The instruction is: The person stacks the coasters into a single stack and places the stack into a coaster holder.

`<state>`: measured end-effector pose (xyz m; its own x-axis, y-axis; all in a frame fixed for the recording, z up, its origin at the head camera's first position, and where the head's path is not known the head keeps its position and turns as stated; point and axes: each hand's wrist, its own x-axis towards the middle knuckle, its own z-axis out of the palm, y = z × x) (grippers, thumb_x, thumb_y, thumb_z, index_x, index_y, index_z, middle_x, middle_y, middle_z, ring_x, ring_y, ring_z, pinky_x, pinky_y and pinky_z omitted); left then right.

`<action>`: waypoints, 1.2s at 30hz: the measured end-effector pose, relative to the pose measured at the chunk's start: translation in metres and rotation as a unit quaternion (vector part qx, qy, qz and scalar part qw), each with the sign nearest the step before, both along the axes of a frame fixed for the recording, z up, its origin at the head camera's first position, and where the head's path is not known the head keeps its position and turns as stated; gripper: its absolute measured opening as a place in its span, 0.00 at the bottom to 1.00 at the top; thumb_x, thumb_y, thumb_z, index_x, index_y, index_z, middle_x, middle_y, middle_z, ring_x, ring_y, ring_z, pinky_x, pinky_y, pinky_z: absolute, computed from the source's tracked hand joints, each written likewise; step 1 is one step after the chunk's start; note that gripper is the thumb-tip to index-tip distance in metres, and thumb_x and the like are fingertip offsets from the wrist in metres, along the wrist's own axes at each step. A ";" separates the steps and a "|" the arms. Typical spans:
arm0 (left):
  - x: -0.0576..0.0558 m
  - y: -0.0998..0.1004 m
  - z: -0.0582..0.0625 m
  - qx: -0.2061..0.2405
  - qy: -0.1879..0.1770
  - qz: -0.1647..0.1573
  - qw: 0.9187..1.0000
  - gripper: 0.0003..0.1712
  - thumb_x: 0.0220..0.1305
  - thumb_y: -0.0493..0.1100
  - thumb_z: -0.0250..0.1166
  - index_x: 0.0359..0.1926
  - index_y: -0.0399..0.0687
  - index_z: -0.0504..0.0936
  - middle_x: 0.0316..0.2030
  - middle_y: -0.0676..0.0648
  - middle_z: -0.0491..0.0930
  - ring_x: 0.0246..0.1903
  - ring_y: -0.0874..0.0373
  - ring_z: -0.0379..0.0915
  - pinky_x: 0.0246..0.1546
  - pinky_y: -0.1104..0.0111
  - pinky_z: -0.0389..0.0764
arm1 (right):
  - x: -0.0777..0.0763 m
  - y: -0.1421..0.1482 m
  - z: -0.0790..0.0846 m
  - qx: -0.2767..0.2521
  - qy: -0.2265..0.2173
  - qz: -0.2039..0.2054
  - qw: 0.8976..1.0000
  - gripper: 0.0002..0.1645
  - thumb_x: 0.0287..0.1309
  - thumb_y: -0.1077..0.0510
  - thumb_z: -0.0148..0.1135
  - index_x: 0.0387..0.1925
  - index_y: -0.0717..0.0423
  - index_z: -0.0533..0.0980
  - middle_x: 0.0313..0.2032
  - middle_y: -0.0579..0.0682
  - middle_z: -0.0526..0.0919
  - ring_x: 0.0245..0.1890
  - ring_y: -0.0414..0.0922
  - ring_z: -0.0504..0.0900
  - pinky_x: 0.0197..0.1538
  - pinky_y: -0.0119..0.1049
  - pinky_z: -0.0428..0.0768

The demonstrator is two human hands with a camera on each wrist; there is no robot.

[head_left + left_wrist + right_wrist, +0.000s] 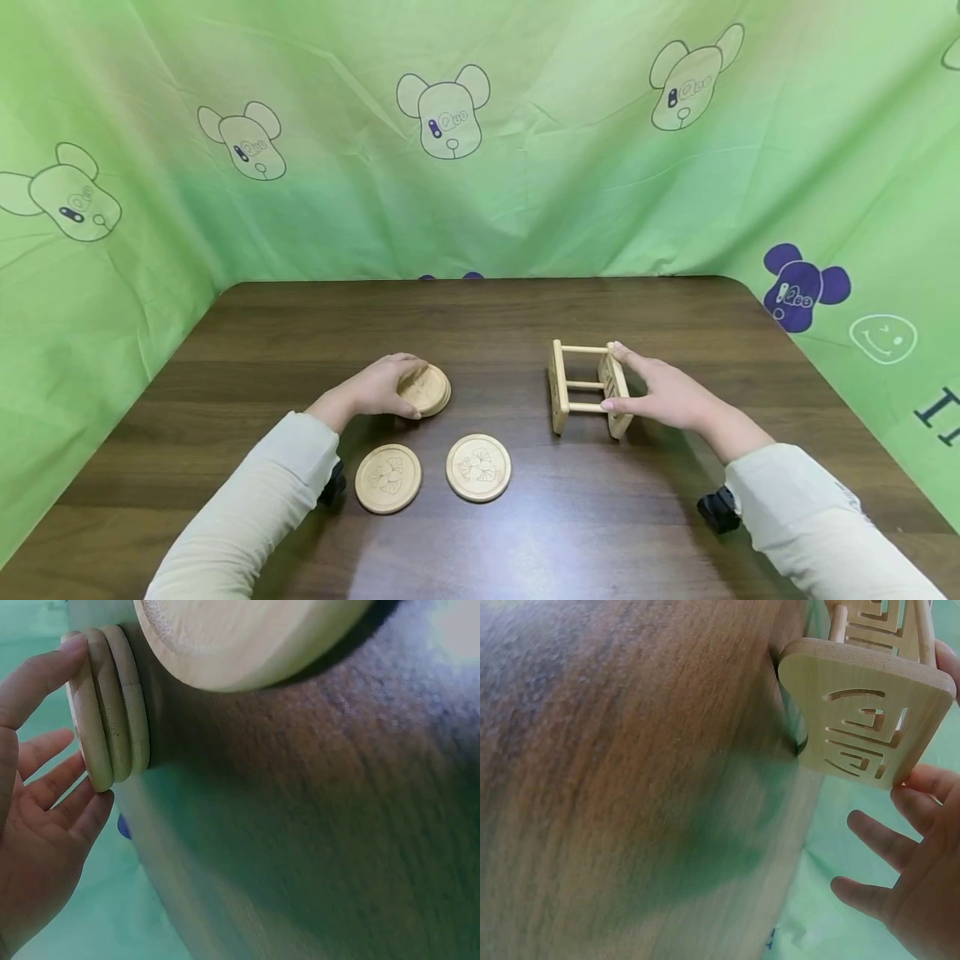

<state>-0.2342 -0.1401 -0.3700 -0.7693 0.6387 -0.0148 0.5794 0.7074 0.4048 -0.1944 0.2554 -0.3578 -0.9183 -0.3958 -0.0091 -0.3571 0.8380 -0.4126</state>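
Note:
A stack of three round wooden coasters lies left of centre on the table. My left hand holds the top coaster by its rim, thumb on the near side and fingers on the far side. Two more coasters lie flat nearer to me: a left one and a right one, both with a leaf pattern cut into them. At right, a wooden coaster holder stands on the table, its two cut-out side panels joined by rods. With thumb and fingertips my right hand grips its right panel.
The dark wood-grain table has rounded far corners. Behind and beside it hangs a green curtain with printed bear heads. A dark wrist device sits below the right sleeve, another by the left.

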 end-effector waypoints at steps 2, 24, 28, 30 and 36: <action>0.000 0.001 0.000 -0.001 -0.001 0.000 1.000 0.41 0.38 0.45 0.70 0.55 0.33 0.65 0.52 0.37 0.65 0.52 0.45 0.59 0.52 0.59 0.60 | 0.000 0.000 0.000 -0.001 -0.001 -0.001 1.000 0.55 0.43 0.33 0.54 0.64 0.61 0.48 0.61 0.61 0.55 0.56 0.64 0.55 0.52 0.58 0.56; 0.008 -0.011 0.004 0.030 -0.006 0.002 1.000 0.43 0.41 0.48 0.68 0.58 0.34 0.62 0.54 0.38 0.64 0.54 0.45 0.57 0.52 0.56 0.58 | 0.001 0.001 -0.002 -0.007 -0.001 -0.003 1.000 0.55 0.44 0.33 0.54 0.64 0.60 0.47 0.60 0.62 0.55 0.56 0.64 0.55 0.52 0.58 0.55; 0.013 -0.015 0.006 0.037 -0.011 0.002 0.999 0.43 0.41 0.48 0.68 0.58 0.34 0.62 0.54 0.38 0.63 0.55 0.45 0.56 0.52 0.55 0.58 | 0.002 0.001 -0.001 -0.006 -0.003 -0.003 1.000 0.55 0.43 0.32 0.54 0.64 0.60 0.48 0.60 0.62 0.55 0.56 0.64 0.55 0.52 0.58 0.55; 0.016 -0.016 0.007 0.041 -0.012 0.000 0.999 0.43 0.42 0.47 0.69 0.58 0.34 0.62 0.54 0.38 0.63 0.55 0.45 0.56 0.53 0.55 0.58 | 0.002 0.001 -0.001 -0.005 -0.004 -0.004 1.000 0.55 0.43 0.33 0.54 0.64 0.60 0.47 0.60 0.62 0.55 0.56 0.65 0.55 0.52 0.58 0.55; 0.024 -0.021 0.008 0.046 -0.020 0.004 0.999 0.44 0.41 0.46 0.69 0.59 0.36 0.61 0.55 0.39 0.62 0.56 0.47 0.55 0.53 0.56 0.58 | 0.001 0.001 0.000 -0.005 0.000 -0.001 1.000 0.55 0.44 0.33 0.55 0.64 0.61 0.47 0.60 0.63 0.55 0.55 0.64 0.56 0.52 0.57 0.56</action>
